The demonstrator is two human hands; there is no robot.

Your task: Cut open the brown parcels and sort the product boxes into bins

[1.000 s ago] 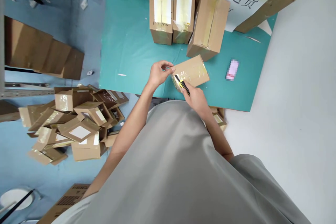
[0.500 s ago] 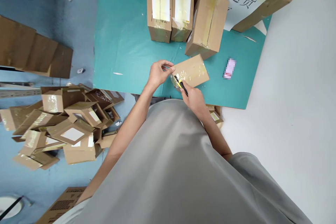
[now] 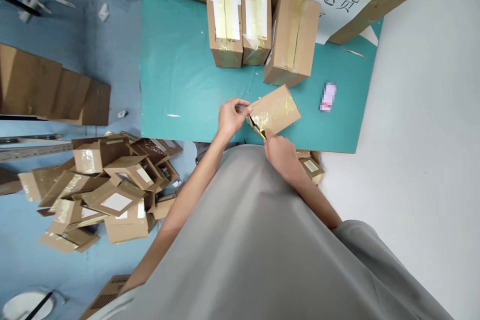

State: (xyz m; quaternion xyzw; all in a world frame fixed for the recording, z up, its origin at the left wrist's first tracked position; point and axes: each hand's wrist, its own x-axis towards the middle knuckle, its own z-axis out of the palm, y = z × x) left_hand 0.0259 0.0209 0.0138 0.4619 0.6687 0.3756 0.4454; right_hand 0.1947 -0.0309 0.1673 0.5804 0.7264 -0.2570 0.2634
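Observation:
A small cardboard box (image 3: 276,109) with shiny clear tape lies tilted near the front edge of the teal table. My left hand (image 3: 233,117) is closed on its left corner, thumb and fingers pinching there; whether they hold the cardboard or loose tape is hard to see. In my right hand (image 3: 280,152) is a yellow and black utility knife (image 3: 260,131). Its dark blade points up and left and lies against the taped left end of the box, close to my left fingertips.
Three taped cardboard boxes (image 3: 294,35) stand behind, before larger cartons with a paper sign (image 3: 341,0). A blurred pink item (image 3: 328,96) lies to the right. Opened boxes (image 3: 116,190) are heaped on the floor at left. The table (image 3: 176,70) ends close to my body.
The knife and my right hand have shifted slightly down relative to the box, showing more of the blade. My left hand keeps its place at the corner. The whole view has moved a little.

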